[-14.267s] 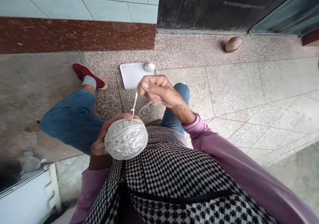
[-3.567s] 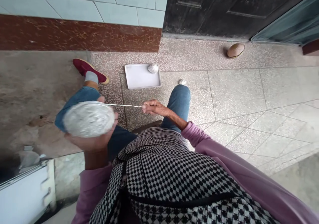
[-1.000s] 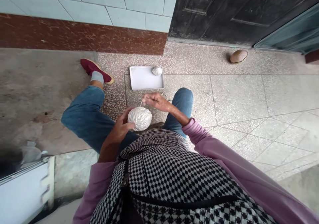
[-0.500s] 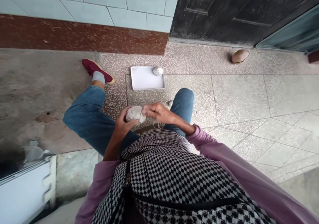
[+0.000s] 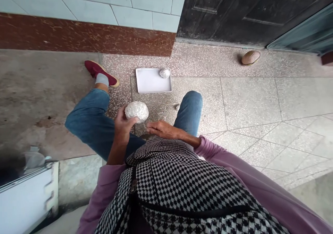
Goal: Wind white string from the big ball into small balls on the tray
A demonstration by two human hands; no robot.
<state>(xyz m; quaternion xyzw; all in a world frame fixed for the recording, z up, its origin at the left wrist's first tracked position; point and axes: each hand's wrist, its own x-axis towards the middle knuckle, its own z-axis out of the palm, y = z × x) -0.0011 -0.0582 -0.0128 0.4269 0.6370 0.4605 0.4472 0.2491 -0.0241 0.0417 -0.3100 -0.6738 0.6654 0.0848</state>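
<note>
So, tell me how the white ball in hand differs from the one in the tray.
The held ball is in the left hand; the other ball sits in the tray. The held ball looks larger than the other ball, though probably nearer the camera. Both are white and roundish.

We saw a glossy, rough-wound string ball (image 5: 136, 111); at its one o'clock, a smooth, matt tray (image 5: 147, 81).

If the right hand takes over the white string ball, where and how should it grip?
I'd have the right hand cup the white string ball from the right, fingers spread over its right side. It is round with no handle, and the left hand holds its left side, thumb over the near edge; the right side looks uncovered.
</note>
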